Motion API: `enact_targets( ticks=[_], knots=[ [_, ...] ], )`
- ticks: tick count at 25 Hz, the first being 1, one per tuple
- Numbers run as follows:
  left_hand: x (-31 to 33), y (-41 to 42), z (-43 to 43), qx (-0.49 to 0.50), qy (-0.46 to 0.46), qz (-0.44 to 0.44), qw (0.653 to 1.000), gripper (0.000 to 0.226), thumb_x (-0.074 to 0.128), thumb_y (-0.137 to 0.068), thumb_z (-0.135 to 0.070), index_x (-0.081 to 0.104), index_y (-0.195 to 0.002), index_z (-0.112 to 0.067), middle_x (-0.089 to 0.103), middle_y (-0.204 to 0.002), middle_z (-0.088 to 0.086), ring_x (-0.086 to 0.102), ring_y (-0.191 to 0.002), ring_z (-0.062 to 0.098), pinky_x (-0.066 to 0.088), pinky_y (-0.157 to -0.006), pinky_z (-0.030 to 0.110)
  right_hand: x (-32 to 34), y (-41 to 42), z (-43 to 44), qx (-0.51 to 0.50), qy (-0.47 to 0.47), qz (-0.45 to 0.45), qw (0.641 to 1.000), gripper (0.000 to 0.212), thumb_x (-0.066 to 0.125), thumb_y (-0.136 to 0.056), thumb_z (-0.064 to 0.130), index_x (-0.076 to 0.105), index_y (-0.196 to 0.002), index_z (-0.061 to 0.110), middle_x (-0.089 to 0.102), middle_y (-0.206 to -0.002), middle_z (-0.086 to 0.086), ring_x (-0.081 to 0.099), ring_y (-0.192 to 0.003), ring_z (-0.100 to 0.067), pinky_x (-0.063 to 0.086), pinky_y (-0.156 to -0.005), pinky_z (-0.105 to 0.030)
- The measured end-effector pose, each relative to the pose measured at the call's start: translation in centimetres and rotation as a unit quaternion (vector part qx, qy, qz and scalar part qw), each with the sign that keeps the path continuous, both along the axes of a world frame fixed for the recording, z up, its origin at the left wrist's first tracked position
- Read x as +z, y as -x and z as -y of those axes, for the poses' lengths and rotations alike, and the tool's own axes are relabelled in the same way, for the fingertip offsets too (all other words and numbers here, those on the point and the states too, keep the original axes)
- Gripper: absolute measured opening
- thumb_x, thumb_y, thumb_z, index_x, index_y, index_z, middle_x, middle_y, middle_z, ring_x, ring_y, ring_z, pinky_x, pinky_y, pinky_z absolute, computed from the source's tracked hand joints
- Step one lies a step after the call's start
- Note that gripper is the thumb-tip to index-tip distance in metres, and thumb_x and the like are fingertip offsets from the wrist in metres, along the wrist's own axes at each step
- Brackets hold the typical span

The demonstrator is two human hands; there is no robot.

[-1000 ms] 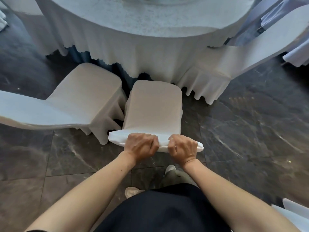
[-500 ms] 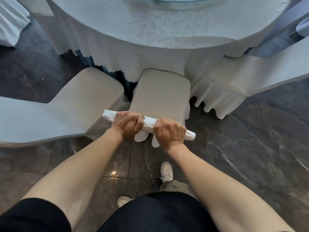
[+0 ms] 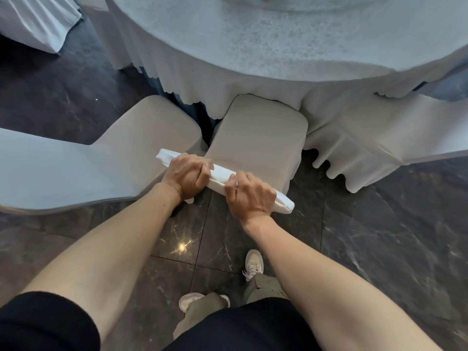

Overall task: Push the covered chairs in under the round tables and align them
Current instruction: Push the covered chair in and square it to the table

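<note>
- Middle chair [image 3: 260,138], centre of frame: seat front touches the hanging tablecloth [image 3: 228,72] of the round table [image 3: 291,29] at the top of frame. Its top rail runs slanted, lower right end nearer the camera.
- Left hand [image 3: 187,174]: fingers curled closed over the top rail, near its upper left end.
- Right hand [image 3: 249,196]: likewise closed around the rail, thumb side up, towards the lower right end. The hands sit near each other, not touching.
- Left chair [image 3: 101,158] fills the left of frame; its seat edge lies just beside the middle chair. Right chair [image 3: 367,140] sits at the right, skirt frilled, close on that side.
- Handling, my judgement: frame stiff under a soft, loose cover. Fabric may slip and bunch over the rail, so grip through it onto the hard edge. Probably light enough to slide; the polished floor [image 3: 379,236] looks smooth.
- Best hold: the top rail, hands spread wider for turning control.
- Chair appears skewed; likely needs twisting square to the table.
</note>
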State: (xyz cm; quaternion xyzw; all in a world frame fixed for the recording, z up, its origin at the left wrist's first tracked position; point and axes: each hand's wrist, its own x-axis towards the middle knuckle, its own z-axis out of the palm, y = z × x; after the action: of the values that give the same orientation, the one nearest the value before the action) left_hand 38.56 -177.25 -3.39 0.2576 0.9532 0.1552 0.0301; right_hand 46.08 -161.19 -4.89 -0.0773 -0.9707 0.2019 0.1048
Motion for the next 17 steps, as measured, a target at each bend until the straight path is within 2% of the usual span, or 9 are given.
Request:
enact_targets(
  ticks=[4,6,8,11,13,15,17],
  knots=[
    [0.3,-0.8,-0.3,0.031,-0.004,0.004,1.000,0.048,0.016,-0.090,-0.035,0.054,-0.074,-0.011,0.057,-0.070,0.007,0.050,-0.065,0.025,0.039,-0.068,0.037,0.2,-0.1,0.2,-0.002,-0.006,0.011,1.000,0.047,0.028,-0.092,0.039,0.057,-0.067,0.013,0.059,-0.060,-0.005,0.044,-0.046,-0.023,0.026,-0.048,-0.024],
    [0.4,-1.4,-0.5,0.058,-0.010,0.006,0.998,0.044,0.015,-0.093,-0.034,0.049,-0.074,-0.013,0.051,-0.070,0.005,0.046,-0.067,0.023,0.040,-0.072,0.039,0.4,-0.1,0.1,0.000,-0.010,0.031,0.999,0.050,0.024,-0.092,0.041,0.059,-0.071,0.013,0.061,-0.065,-0.005,0.041,-0.051,-0.021,0.026,-0.050,-0.026],
    [0.7,-2.3,-0.4,0.083,-0.018,0.012,0.996,0.042,0.015,-0.096,-0.035,0.047,-0.077,-0.015,0.050,-0.074,0.005,0.045,-0.073,0.023,0.041,-0.079,0.042,0.8,-0.4,0.0,0.008,-0.014,0.059,0.998,0.053,0.019,-0.094,0.043,0.059,-0.078,0.013,0.063,-0.072,-0.005,0.047,-0.058,-0.023,0.029,-0.053,-0.029],
    [1.5,-4.1,0.2,0.061,-0.028,0.036,0.997,0.051,0.015,-0.097,-0.042,0.057,-0.103,-0.013,0.058,-0.103,0.009,0.051,-0.102,0.026,0.039,-0.098,0.044,1.5,-1.2,-0.1,0.026,0.003,0.093,0.995,0.049,0.019,-0.099,0.042,0.056,-0.090,0.013,0.063,-0.084,-0.008,0.056,-0.073,-0.029,0.036,-0.061,-0.036],
    [2.5,-5.9,1.3,0.029,-0.036,0.049,0.998,0.055,0.018,-0.097,-0.046,0.050,-0.129,-0.015,0.052,-0.130,0.011,0.044,-0.124,0.026,0.036,-0.106,0.046,2.3,-2.5,0.5,0.034,0.022,0.084,0.996,0.044,0.022,-0.101,0.040,0.055,-0.095,0.012,0.064,-0.090,-0.011,0.057,-0.079,-0.031,0.038,-0.068,-0.039],
    [3.5,-7.7,3.4,0.013,-0.038,0.040,0.998,0.058,0.020,-0.096,-0.049,0.039,-0.141,-0.018,0.043,-0.143,0.011,0.039,-0.131,0.026,0.034,-0.109,0.046,3.3,-3.7,1.9,0.048,0.034,0.057,0.997,0.044,0.024,-0.100,0.040,0.055,-0.111,0.012,0.064,-0.105,-0.013,0.059,-0.092,-0.032,0.041,-0.079,-0.042],
    [4.6,-9.6,6.3,0.017,-0.037,0.024,0.999,0.059,0.020,-0.094,-0.051,0.034,-0.143,-0.022,0.039,-0.147,0.009,0.038,-0.134,0.026,0.033,-0.110,0.046,4.7,-4.5,3.9,0.060,0.042,0.045,0.996,0.045,0.029,-0.101,0.040,0.049,-0.129,0.011,0.059,-0.124,-0.015,0.054,-0.108,-0.032,0.040,-0.092,-0.044]
  ],
)
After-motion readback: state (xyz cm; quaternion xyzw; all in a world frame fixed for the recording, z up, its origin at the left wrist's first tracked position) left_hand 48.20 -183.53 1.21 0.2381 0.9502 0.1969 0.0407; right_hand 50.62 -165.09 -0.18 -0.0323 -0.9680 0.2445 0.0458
